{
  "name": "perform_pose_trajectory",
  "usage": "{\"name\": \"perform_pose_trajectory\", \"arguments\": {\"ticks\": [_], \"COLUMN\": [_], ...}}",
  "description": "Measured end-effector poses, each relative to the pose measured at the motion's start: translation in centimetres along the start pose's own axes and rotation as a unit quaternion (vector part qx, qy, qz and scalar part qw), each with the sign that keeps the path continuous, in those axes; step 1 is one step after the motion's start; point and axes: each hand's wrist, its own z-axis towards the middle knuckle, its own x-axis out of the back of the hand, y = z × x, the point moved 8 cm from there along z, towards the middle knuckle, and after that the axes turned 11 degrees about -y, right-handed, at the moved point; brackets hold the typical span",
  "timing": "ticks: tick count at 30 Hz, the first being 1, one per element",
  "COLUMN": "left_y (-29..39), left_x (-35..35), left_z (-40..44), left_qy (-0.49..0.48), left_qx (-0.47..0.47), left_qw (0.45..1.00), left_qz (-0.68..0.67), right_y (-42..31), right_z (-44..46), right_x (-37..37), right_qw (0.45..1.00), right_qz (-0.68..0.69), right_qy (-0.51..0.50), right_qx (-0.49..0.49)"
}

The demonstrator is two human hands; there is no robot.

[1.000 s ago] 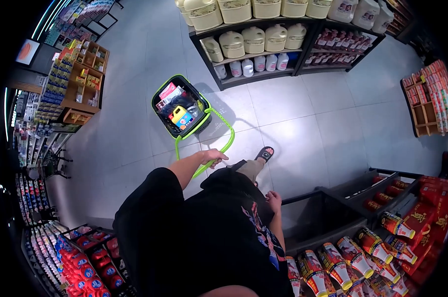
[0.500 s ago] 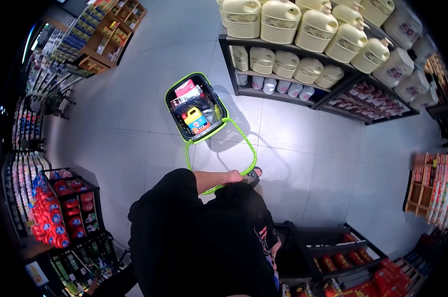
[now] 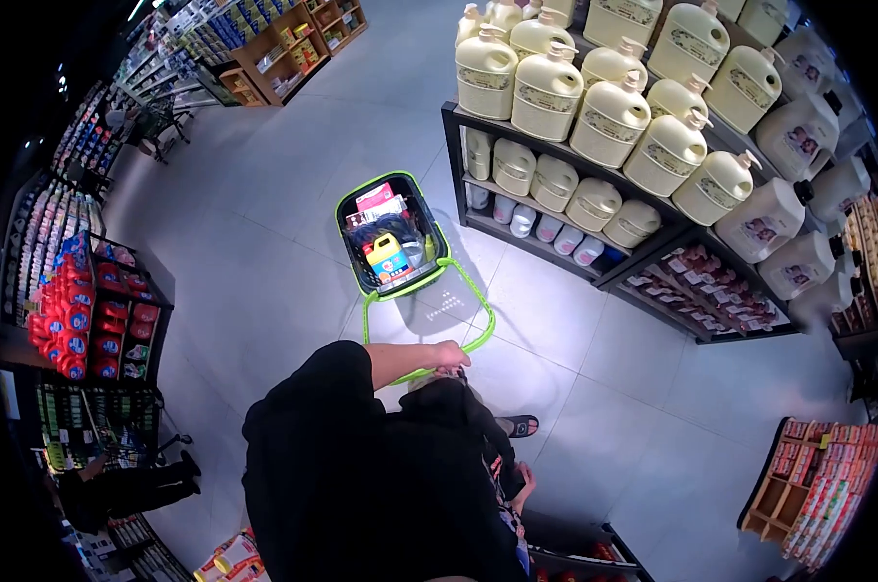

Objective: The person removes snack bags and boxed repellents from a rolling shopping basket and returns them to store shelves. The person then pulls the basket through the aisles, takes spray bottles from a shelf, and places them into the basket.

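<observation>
My left hand is closed around the near end of a bright green handle. The handle belongs to a dark shopping basket with a green rim, which is in front of me at floor level. Inside it are a yellow jug with a blue label, a pink-and-white box, a dark bundle and other packages. My right hand hangs low by my right side, partly hidden by my black clothing; its fingers are too unclear to read.
Shelves of cream pump jugs stand at front right. Red bottles fill a rack on the left, with a dark-clothed person below it. A wooden rack of red packets stands at right; grey tiled floor lies between.
The view has turned and moved forward. The jug shelves now sit lower in view, the basket slightly right and lower. A person has come into sight at lower left. My left hand keeps the handle.
</observation>
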Motion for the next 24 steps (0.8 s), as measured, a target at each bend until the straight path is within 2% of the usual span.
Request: {"name": "perform_pose_trajectory", "arguments": {"ticks": [2, 3, 7, 8, 10, 11, 12, 13, 14, 16, 18, 19, 20, 21, 22, 23, 24], "left_y": [1.4, 2.3, 4.6, 5.2, 7.1, 7.6, 8.1, 8.5, 9.0, 10.5, 11.3, 12.2, 12.8, 13.4, 14.1, 14.6, 15.1], "left_x": [-1.5, -2.1, -5.6, -6.1, -7.4, -7.8, -8.3, -8.9, -9.4, -10.8, -12.5, -13.5, -14.4, -15.3, -16.1, -16.7, -17.4], "left_z": [0.9, 1.0, 1.8, 2.0, 2.0, 2.1, 2.6, 3.1, 3.4, 4.3, 5.2, 5.4, 5.7, 6.1, 6.8, 7.7, 8.4], "left_qy": [0.048, 0.077, 0.123, 0.147, 0.157, 0.17, 0.18, 0.181, 0.177, 0.17, 0.16, 0.159, 0.156, 0.152, 0.148, 0.148, 0.149], "left_qx": [0.006, -0.005, 0.0, -0.001, -0.017, -0.02, -0.022, -0.023, -0.037, -0.058, -0.071, -0.075, -0.072, -0.068, -0.071, -0.07, -0.069], "left_qw": [0.999, 0.996, 0.992, 0.989, 0.987, 0.985, 0.983, 0.983, 0.983, 0.984, 0.984, 0.984, 0.984, 0.984, 0.985, 0.985, 0.984], "left_qz": [0.025, 0.042, 0.004, 0.005, 0.02, 0.018, 0.018, 0.024, 0.015, 0.013, -0.029, -0.022, -0.042, -0.062, -0.056, -0.062, -0.07], "right_y": [-1.6, -4.8, -1.5, 2.4, 9.1, 9.2, 9.1, 8.6, 7.7, 7.4, 7.2, 6.4, 6.6, 7.0, 8.4, 0.3, -3.5], "right_z": [0.2, -2.0, 0.1, 2.6, 5.7, 5.9, 6.0, 5.8, 5.9, 6.7, 8.2, 8.2, 9.5, 11.6, 11.7, 8.7, 7.8], "right_x": [4.6, 5.3, 17.7, 21.7, 29.0, 31.5, 33.7, 35.1, 35.5, 37.1, 37.7, 37.0, 37.1, 37.8, 36.1, 32.7, 30.9], "right_qw": [0.998, 0.993, 0.991, 0.975, 0.859, 0.936, 0.979, 0.995, 0.995, 0.967, 0.885, 0.823, 0.825, 0.981, 0.969, 0.997, 0.996], "right_qz": [0.039, 0.008, 0.091, 0.212, 0.416, 0.301, 0.172, 0.048, -0.044, -0.235, -0.411, -0.476, -0.472, -0.143, 0.212, 0.01, -0.043], "right_qy": [0.051, 0.112, 0.076, -0.046, -0.283, -0.171, -0.094, -0.065, -0.08, -0.093, -0.118, -0.131, -0.124, -0.092, -0.048, -0.046, -0.008], "right_qx": [-0.011, -0.049, -0.067, -0.048, -0.093, -0.061, -0.055, -0.05, -0.028, 0.036, 0.183, 0.28, 0.285, 0.09, -0.118, -0.059, -0.072]}}
